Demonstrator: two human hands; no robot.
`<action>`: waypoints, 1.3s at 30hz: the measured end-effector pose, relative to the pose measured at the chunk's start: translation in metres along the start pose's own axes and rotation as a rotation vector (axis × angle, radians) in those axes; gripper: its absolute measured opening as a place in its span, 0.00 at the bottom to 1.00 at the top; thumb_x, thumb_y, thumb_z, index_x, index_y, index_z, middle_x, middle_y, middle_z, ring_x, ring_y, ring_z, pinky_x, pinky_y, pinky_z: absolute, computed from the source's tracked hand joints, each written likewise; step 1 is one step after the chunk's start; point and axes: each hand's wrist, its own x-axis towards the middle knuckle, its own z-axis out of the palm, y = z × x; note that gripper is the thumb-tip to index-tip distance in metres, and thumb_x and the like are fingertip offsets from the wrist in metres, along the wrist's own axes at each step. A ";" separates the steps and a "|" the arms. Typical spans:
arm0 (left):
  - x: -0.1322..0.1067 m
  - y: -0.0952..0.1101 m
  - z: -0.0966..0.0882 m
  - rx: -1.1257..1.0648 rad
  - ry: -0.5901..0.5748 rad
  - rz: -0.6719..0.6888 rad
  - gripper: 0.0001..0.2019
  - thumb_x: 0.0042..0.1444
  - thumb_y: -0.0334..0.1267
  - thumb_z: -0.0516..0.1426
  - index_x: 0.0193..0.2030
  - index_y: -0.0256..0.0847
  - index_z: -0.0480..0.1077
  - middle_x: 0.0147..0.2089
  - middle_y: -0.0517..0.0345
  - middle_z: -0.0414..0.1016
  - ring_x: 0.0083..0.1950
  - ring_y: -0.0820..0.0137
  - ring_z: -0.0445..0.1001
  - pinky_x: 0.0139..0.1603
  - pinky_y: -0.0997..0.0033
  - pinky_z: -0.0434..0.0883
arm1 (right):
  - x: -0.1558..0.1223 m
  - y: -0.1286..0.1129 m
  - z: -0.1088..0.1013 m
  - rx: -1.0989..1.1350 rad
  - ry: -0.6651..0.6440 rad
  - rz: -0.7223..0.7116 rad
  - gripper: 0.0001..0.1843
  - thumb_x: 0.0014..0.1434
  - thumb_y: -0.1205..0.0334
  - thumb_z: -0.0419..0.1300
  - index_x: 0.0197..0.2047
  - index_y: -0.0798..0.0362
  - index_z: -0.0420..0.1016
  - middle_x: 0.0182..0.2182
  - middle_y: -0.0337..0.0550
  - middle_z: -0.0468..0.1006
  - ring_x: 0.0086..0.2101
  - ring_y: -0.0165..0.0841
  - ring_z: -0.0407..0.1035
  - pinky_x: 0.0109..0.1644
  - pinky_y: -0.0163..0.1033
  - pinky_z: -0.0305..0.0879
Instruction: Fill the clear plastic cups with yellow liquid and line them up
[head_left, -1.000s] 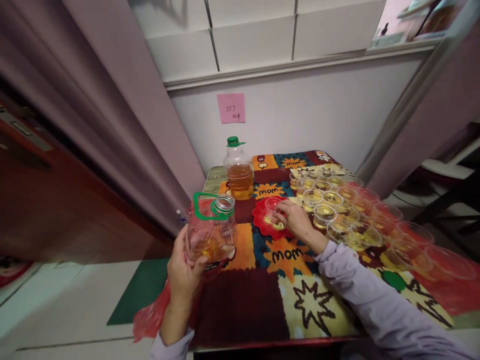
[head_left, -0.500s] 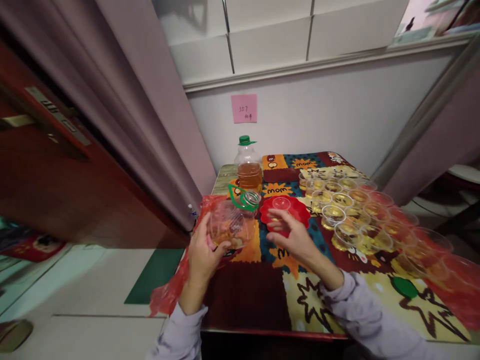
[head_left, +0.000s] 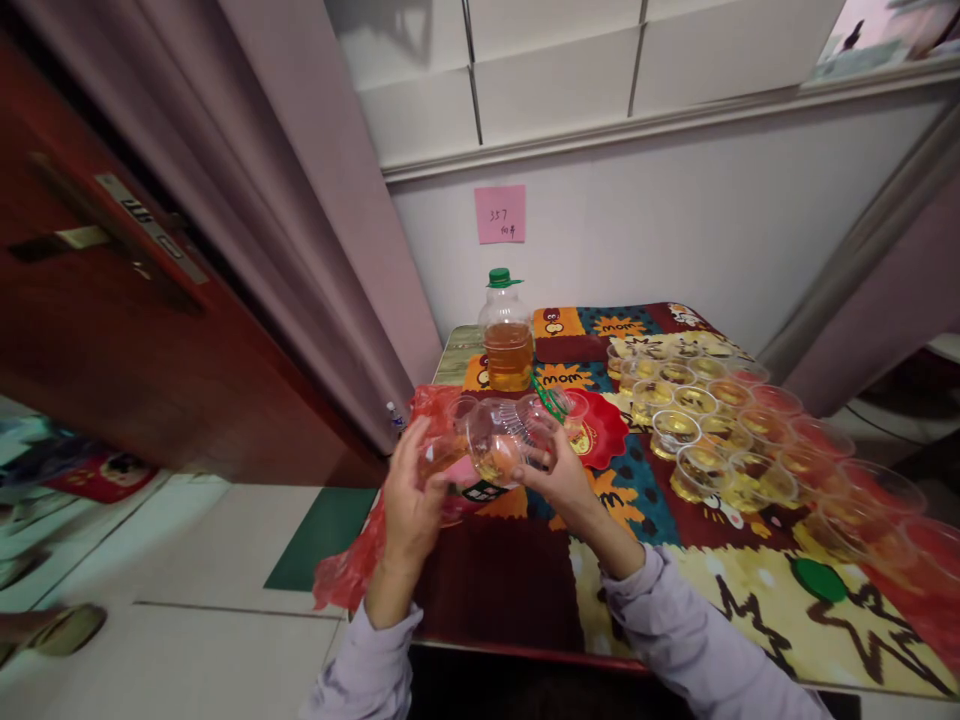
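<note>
Both hands grip a clear plastic bottle (head_left: 499,445) with a little amber liquid, tipped on its side with the mouth and green handle toward a small clear cup (head_left: 571,408). That cup stands on a red plate (head_left: 606,432). My left hand (head_left: 411,495) wraps the bottle's base. My right hand (head_left: 559,475) supports it near the neck. A second bottle (head_left: 508,335), green-capped and about half full of amber liquid, stands upright at the table's far left.
Several clear cups (head_left: 694,425) holding amber liquid stand in rows across the right side of the patterned tablecloth (head_left: 637,590). A red plastic bag (head_left: 352,565) hangs off the table's left edge. A curtain and a red door are at the left.
The bottle has gone from upright in my left hand to lying on its side toward the cup. My right hand left the cup on the plate and took hold of the bottle.
</note>
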 end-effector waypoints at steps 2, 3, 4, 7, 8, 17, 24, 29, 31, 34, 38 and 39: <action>-0.004 -0.014 -0.009 -0.149 0.210 -0.191 0.36 0.56 0.70 0.67 0.62 0.46 0.81 0.70 0.46 0.79 0.75 0.50 0.72 0.80 0.49 0.60 | 0.004 0.005 -0.004 0.012 0.018 0.011 0.62 0.36 0.47 0.87 0.70 0.40 0.64 0.75 0.58 0.63 0.61 0.52 0.75 0.60 0.57 0.79; -0.006 -0.023 -0.012 -0.284 0.322 -0.344 0.30 0.55 0.64 0.71 0.56 0.46 0.82 0.65 0.48 0.82 0.73 0.52 0.73 0.80 0.51 0.60 | 0.006 0.008 -0.006 0.015 0.026 0.014 0.61 0.35 0.47 0.87 0.69 0.40 0.65 0.75 0.57 0.64 0.60 0.51 0.75 0.60 0.56 0.79; -0.009 -0.032 -0.014 -0.345 0.369 -0.425 0.26 0.57 0.62 0.70 0.53 0.45 0.82 0.61 0.48 0.84 0.70 0.53 0.76 0.78 0.50 0.63 | 0.008 0.011 -0.008 0.019 0.031 0.015 0.61 0.35 0.47 0.87 0.69 0.40 0.65 0.74 0.57 0.64 0.59 0.50 0.76 0.60 0.56 0.78; -0.019 -0.058 -0.010 -0.492 0.382 -0.569 0.23 0.61 0.61 0.66 0.45 0.41 0.81 0.51 0.45 0.87 0.62 0.51 0.83 0.70 0.46 0.73 | 0.014 0.018 -0.011 0.031 0.037 0.009 0.59 0.33 0.47 0.87 0.66 0.41 0.67 0.72 0.56 0.66 0.56 0.48 0.78 0.60 0.56 0.78; -0.023 -0.063 -0.006 -0.543 0.364 -0.605 0.23 0.61 0.61 0.65 0.44 0.41 0.82 0.50 0.44 0.87 0.61 0.50 0.83 0.69 0.45 0.75 | 0.016 0.020 -0.012 0.034 0.037 0.004 0.58 0.33 0.46 0.87 0.66 0.41 0.68 0.72 0.56 0.67 0.55 0.48 0.78 0.60 0.56 0.78; -0.036 -0.060 0.031 -0.775 0.335 -0.680 0.31 0.67 0.67 0.56 0.58 0.44 0.84 0.61 0.46 0.87 0.69 0.48 0.80 0.69 0.49 0.75 | 0.027 0.025 -0.016 0.082 0.039 -0.022 0.58 0.33 0.47 0.87 0.66 0.43 0.70 0.70 0.56 0.69 0.60 0.50 0.76 0.66 0.58 0.75; -0.019 -0.044 0.026 -0.742 0.337 -0.631 0.28 0.64 0.63 0.62 0.54 0.42 0.85 0.58 0.48 0.88 0.66 0.50 0.82 0.68 0.51 0.76 | 0.035 0.022 -0.009 0.145 0.052 0.013 0.60 0.37 0.44 0.86 0.70 0.44 0.68 0.66 0.55 0.73 0.56 0.48 0.79 0.62 0.58 0.77; -0.005 -0.031 0.011 -0.656 0.247 -0.598 0.32 0.56 0.66 0.68 0.56 0.43 0.84 0.59 0.49 0.87 0.64 0.50 0.82 0.62 0.54 0.80 | 0.045 0.019 -0.003 0.218 0.064 0.046 0.57 0.39 0.43 0.85 0.70 0.41 0.69 0.62 0.52 0.76 0.55 0.49 0.78 0.49 0.50 0.83; -0.003 -0.028 0.003 -0.607 0.217 -0.596 0.34 0.49 0.65 0.73 0.56 0.44 0.83 0.61 0.49 0.86 0.66 0.49 0.81 0.63 0.55 0.80 | 0.048 0.017 0.000 0.242 0.067 0.051 0.55 0.40 0.43 0.85 0.68 0.40 0.70 0.61 0.50 0.76 0.55 0.47 0.78 0.47 0.48 0.83; -0.001 -0.029 -0.009 -0.518 0.172 -0.561 0.41 0.40 0.61 0.79 0.60 0.48 0.82 0.69 0.50 0.81 0.74 0.47 0.73 0.69 0.57 0.77 | 0.050 0.016 0.004 0.283 0.058 0.066 0.53 0.41 0.41 0.84 0.68 0.40 0.71 0.60 0.50 0.77 0.53 0.46 0.80 0.45 0.45 0.82; 0.003 -0.032 -0.019 -0.389 0.135 -0.497 0.46 0.38 0.57 0.81 0.67 0.51 0.78 0.76 0.49 0.74 0.78 0.46 0.68 0.74 0.55 0.72 | 0.050 0.018 0.005 0.320 0.009 0.083 0.53 0.44 0.39 0.83 0.69 0.40 0.69 0.61 0.50 0.79 0.54 0.46 0.81 0.43 0.43 0.81; 0.004 -0.031 -0.020 -0.376 0.142 -0.494 0.46 0.39 0.57 0.80 0.67 0.51 0.78 0.76 0.48 0.74 0.78 0.45 0.69 0.74 0.52 0.72 | 0.050 0.019 0.004 0.330 -0.006 0.088 0.53 0.46 0.38 0.82 0.70 0.40 0.69 0.61 0.50 0.80 0.54 0.46 0.81 0.44 0.43 0.81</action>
